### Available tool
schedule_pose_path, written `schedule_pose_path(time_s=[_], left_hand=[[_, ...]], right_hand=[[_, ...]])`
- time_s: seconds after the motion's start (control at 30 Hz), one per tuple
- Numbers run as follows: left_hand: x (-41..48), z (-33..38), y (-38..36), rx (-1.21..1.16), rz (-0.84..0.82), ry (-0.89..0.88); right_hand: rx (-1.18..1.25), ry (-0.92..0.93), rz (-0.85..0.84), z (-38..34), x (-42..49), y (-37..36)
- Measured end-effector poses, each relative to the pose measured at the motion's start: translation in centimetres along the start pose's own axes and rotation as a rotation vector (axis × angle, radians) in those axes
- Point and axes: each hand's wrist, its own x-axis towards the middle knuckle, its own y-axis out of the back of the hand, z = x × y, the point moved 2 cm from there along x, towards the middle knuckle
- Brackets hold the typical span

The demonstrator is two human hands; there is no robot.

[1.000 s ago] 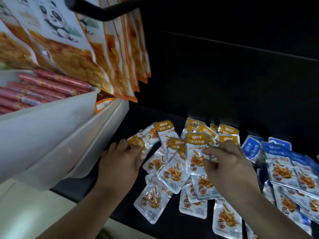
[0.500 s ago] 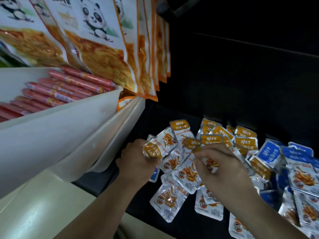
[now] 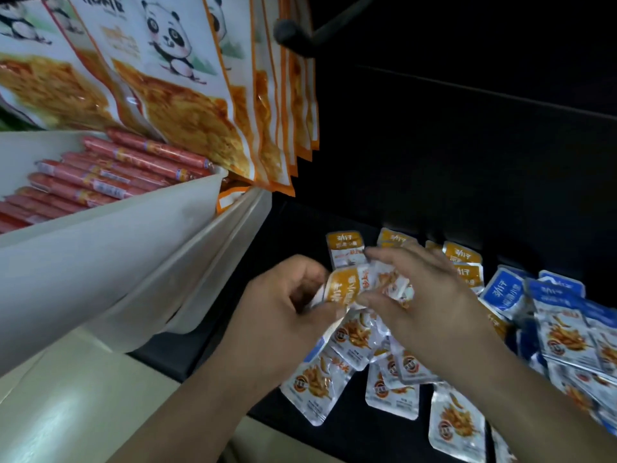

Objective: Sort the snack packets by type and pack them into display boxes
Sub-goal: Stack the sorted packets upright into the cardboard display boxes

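Several small orange-topped snack packets (image 3: 344, 339) lie scattered on a black shelf (image 3: 334, 439). To their right lies a heap of blue-topped packets (image 3: 554, 315). My left hand (image 3: 283, 312) grips an orange-topped packet (image 3: 344, 287) lifted above the pile. My right hand (image 3: 420, 302) meets it from the right, thumb and fingers pinching a crumpled orange packet (image 3: 392, 284) against the held one. Both hands hover just over the scattered packets and hide some of them.
Two white display bins (image 3: 117, 262) jut out at the left; the upper one holds red sausage sticks (image 3: 110, 175). Large panda-print snack bags (image 3: 187, 105) hang from a black hook (image 3: 293, 35) above. A pale floor (image 3: 66, 406) shows at lower left.
My left hand has lifted its orange packet higher and my right hand has brought another packet up against it. The view has shifted, so the bins and bags sit further right.
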Motion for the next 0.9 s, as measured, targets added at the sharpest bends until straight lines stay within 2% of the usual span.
schedule_pose_path(time_s=[0.07, 0.1, 0.17, 0.27, 0.4, 0.5, 0.53, 0.6, 0.73, 0.8, 0.9], left_hand=[[0.3, -0.4, -0.1, -0.103, 0.057, 0.072], [0.3, -0.6, 0.0, -0.158, 0.095, 0.119], [0.3, -1.0, -0.1, -0.254, 0.153, 0.203], [-0.1, -1.5, -1.1, -0.376, 0.16, 0.326], [-0.7, -1.8, -2.8, -0.409, 0.138, 0.448], [-0.8, -1.4, -3.6, -0.504, 0.116, 0.493], [-0.8, -1.2, -4.0, -0.537, 0.109, 0.497], [-0.8, -1.0, -4.8, -0.608, 0.119, 0.507], [-0.9, 0.2, -7.3, -0.779, 0.103, 0.494], [-1.1, 0.8, -9.0, -0.791, 0.046, 0.473], [-1.5, 1.8, -12.1, -0.701, -0.029, 0.441]], right_hand=[[0.13, -0.246, -0.061, 1.0, -0.1, 0.7], [0.246, -0.34, -0.034, 1.7, -0.3, 0.9], [0.374, -0.481, 0.045, 3.1, -0.7, 0.8], [0.417, -0.659, 0.047, 3.8, -1.1, -0.1], [0.031, -0.603, -0.107, 4.1, -1.0, -0.5], [-0.177, -0.503, -0.074, 3.9, -1.4, 0.8], [-0.129, -0.474, -0.056, 3.9, -1.7, 1.3], [0.155, -0.474, -0.028, 3.5, -2.6, 2.1], [0.6, -0.724, -0.146, 3.6, -4.5, 3.2], [0.825, -0.805, -0.205, 4.5, -5.2, 3.8], [1.076, -0.804, -0.137, 5.7, -6.1, 5.0]])
